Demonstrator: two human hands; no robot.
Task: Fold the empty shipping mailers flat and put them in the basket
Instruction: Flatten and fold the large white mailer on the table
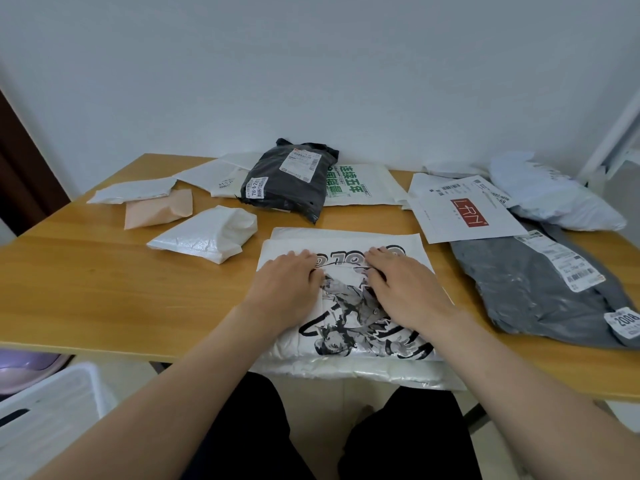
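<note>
A white mailer with a black cartoon print lies at the table's front edge, its near end hanging over. My left hand presses flat on its left part, fingers straight. My right hand presses flat on its right part, next to the left hand. A white slatted basket stands on the floor at the lower left, below the table edge.
Other mailers lie on the wooden table: a white crumpled one, a peach one, a black one, a green-printed white one, a white sheet with a red logo, a grey one.
</note>
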